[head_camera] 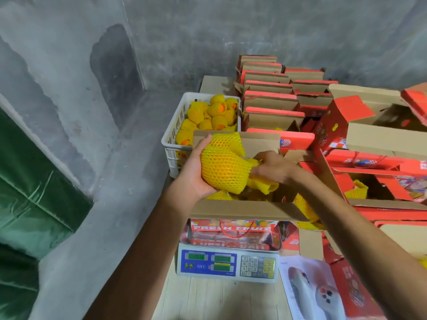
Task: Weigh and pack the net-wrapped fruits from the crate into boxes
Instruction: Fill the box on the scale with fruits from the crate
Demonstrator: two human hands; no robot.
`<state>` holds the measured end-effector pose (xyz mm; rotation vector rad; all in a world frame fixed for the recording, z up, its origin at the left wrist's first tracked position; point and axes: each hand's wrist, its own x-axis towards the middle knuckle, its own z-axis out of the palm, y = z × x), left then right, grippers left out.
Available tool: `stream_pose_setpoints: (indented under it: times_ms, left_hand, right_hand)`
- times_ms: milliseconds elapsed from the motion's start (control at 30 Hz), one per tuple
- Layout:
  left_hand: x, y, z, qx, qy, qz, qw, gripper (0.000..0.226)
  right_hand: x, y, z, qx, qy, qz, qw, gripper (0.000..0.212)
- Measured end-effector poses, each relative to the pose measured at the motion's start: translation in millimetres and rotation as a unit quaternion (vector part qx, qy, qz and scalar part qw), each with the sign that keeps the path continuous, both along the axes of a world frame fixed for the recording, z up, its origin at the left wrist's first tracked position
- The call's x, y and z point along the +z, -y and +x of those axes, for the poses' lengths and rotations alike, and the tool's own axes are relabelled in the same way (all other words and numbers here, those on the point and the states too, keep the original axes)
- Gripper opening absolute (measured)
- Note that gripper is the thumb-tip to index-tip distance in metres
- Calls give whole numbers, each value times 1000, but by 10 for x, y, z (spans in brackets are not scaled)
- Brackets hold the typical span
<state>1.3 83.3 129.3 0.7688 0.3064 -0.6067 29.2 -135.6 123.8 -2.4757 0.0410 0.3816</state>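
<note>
While my left hand (196, 172) cups a net-wrapped fruit (225, 168) over the open box (242, 210) on the scale (228, 264), my right hand (271, 167) pinches its netting.

Green tarp (27, 181) far left of printed sheet (307, 287); grey concrete wall (208, 31) well behind it.

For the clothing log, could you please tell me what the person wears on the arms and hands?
Nothing that shows: both forearms are bare up to the frame edge, with no sleeves in view. The left hand and right hand have no gloves, and no rings, watch or bands are visible on the fingers or wrists.
</note>
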Motion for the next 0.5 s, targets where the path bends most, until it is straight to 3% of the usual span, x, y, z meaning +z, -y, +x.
stream_pose_setpoints:
  times_ms: [100,200,333,500]
  left_hand:
    - [-59,16,-58,-12,5,18,1000,53]
    - [-92,57,-114,-13,-29,29,999,60]
    - [-136,70,-165,-5,-64,11,998,50]
    - [-190,59,-158,18,-71,16,997,53]
  right_hand:
    - [-142,-121,5,22,1,-111,994,43]
    - [-310,-210,19,-5,-9,-80,997,39]
    - [-458,-229,84,-123,-66,-26,990,38]
    - [-497,-112,97,-150,-39,-37,987,72]
